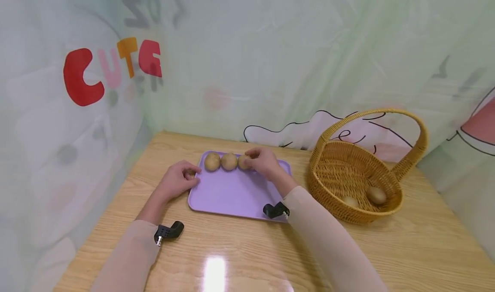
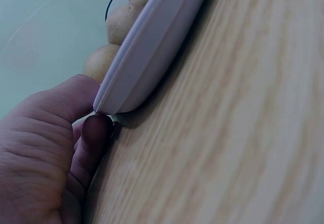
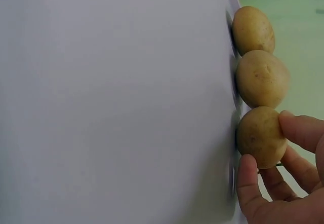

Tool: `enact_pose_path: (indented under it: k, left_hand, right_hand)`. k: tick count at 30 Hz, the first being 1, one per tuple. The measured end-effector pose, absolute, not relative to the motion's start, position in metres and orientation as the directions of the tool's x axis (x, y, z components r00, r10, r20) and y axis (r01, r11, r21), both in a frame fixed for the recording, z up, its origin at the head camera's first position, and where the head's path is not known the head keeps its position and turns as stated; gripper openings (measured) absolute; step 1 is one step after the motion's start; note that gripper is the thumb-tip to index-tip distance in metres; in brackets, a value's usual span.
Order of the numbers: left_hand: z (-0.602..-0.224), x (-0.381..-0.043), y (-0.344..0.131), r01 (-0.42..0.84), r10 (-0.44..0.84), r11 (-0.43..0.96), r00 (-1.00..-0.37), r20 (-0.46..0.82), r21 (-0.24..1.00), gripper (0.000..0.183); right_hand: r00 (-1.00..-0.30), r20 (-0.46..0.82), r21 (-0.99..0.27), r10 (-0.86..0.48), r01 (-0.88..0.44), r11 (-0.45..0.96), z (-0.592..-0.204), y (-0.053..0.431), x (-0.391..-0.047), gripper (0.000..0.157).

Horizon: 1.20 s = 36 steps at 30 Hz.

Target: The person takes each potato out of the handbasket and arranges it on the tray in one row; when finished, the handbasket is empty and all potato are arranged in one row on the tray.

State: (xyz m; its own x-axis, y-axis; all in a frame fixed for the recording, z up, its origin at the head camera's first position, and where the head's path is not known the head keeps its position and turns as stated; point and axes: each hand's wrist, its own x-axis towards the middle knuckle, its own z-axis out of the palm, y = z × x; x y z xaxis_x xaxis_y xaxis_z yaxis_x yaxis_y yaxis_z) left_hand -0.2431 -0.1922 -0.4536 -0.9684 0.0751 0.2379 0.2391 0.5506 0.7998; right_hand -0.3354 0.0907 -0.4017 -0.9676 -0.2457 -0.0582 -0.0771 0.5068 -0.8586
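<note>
A purple tray (image 1: 232,197) lies on the table with three potatoes in a row along its far side. My left hand (image 1: 179,180) pinches the tray's left rim; in the left wrist view the thumb (image 2: 76,95) lies over the edge and a finger (image 2: 96,133) is beneath it. With its fingertips, my right hand (image 1: 264,163) holds the rightmost potato (image 3: 261,137). That potato touches the middle potato (image 3: 262,78), which in turn touches the leftmost potato (image 3: 253,30). In the head view the right fingers hide part of the held potato.
To the right of the tray stands a wicker basket (image 1: 336,165) with a tall arched handle (image 1: 373,114). Two potatoes lie in it, a darker potato (image 1: 376,195) and a paler potato (image 1: 349,201). A printed curtain (image 1: 270,68) hangs behind the wooden table (image 1: 239,253).
</note>
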Motion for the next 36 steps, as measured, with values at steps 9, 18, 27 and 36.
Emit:
enact_pose_path:
  k: [9,18,27,36]
  left_hand:
    - [-0.455,-0.244,-0.193,0.234,0.070,0.536,-0.970,0.233,0.811,0.025]
    - [-0.457,-0.245,-0.194,0.242,0.076,0.537,-0.968,0.239,0.809,0.025]
    - [-0.456,-0.246,-0.193,0.255,0.076,0.536,-0.964,0.255,0.805,0.023]
    - [-0.458,-0.246,-0.194,0.264,0.085,0.533,-0.962,0.259,0.804,0.024]
  right_hand:
    - [-0.976,-0.084,-0.897,-0.200,-0.013,0.441,-0.405,0.088,-0.329,0.035]
    - [-0.975,-0.089,-0.914,-0.202,-0.001,0.406,-0.407,0.090,-0.327,0.039]
    - [-0.971,-0.061,-0.885,-0.231,-0.054,0.463,-0.399,0.103,-0.326,0.044]
    - [-0.956,0.014,-0.862,-0.293,-0.160,0.481,-0.378,0.120,-0.315,0.042]
